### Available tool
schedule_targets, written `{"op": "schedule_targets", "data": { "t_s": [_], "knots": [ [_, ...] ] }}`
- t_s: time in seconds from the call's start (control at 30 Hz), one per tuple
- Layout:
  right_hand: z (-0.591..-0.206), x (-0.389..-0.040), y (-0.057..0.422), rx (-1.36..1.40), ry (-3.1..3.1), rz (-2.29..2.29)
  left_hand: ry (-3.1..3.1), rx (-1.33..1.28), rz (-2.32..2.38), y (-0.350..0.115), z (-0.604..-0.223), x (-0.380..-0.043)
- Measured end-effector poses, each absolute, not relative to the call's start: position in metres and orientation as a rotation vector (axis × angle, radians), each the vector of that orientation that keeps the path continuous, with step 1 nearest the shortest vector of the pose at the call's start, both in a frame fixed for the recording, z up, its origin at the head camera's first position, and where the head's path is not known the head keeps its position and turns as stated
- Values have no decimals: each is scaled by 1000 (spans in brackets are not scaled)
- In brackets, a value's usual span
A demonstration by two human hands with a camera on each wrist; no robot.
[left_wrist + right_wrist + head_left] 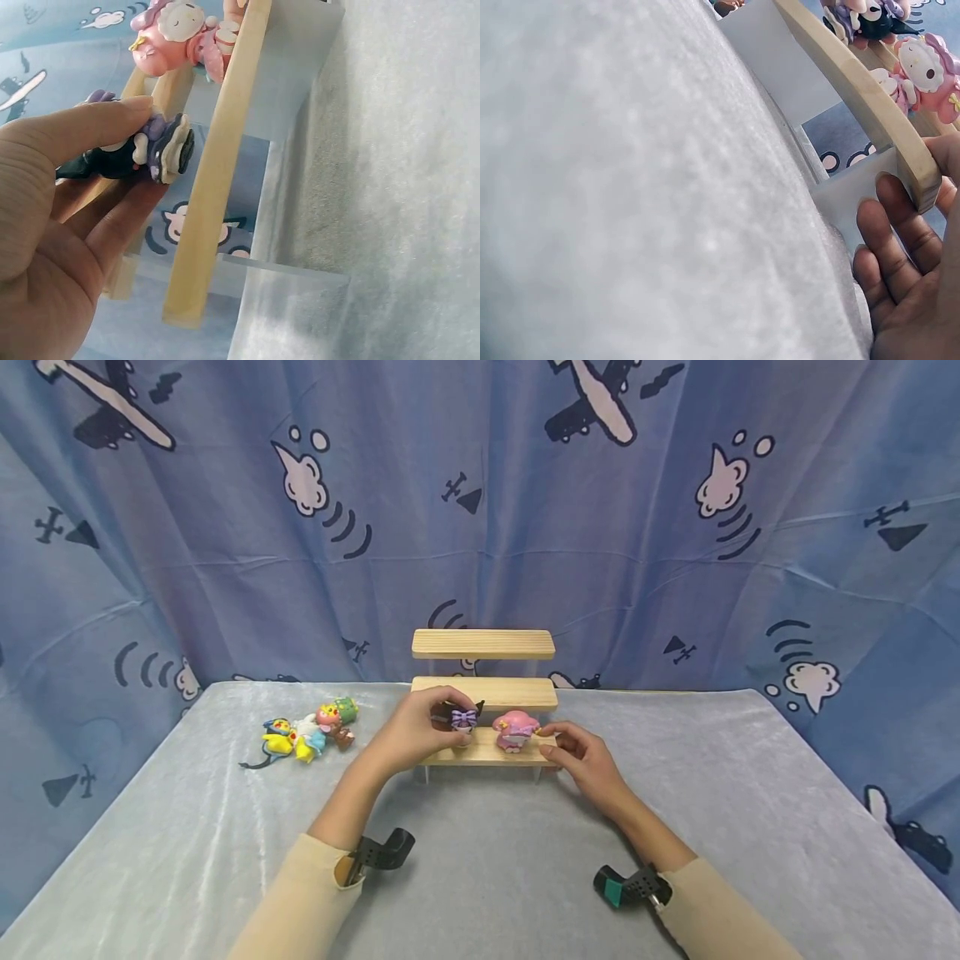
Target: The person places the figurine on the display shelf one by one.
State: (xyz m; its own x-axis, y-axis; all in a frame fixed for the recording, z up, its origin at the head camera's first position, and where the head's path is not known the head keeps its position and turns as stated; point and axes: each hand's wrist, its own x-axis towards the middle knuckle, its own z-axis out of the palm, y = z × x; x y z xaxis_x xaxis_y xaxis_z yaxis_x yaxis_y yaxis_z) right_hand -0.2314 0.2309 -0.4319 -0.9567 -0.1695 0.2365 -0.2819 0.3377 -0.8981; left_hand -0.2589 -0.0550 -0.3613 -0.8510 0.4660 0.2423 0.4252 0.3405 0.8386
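Note:
My left hand [420,727] pinches a black and purple figurine [464,720] between thumb and fingers, at the left part of the lowest board of a three-tier wooden display shelf [483,693]. In the left wrist view the figurine's base [180,154] is close to the board. Standing on the same board, to the right, is a pink hooded figurine [515,730]. My right hand [588,768] holds the right end of that board; in the right wrist view several curled fingers [900,240] lie by the clear side support under it.
Left of the shelf, several colourful figurines [303,735] lie in a cluster on the grey cloth-covered table [510,877]. A blue patterned curtain [480,510] hangs right behind the shelf. The two upper boards rise in steps toward the curtain.

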Motion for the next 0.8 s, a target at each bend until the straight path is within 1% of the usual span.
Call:
{"op": "schedule_targets", "data": {
  "t_s": [0.27,0.8],
  "knots": [
    [-432,-231,230,419,-2483,1705,2515,856,1642,-52,-365,-258],
    [-431,-231,231,416,-2494,1689,2501,923,1623,-47,-372,-259]
  ]
}}
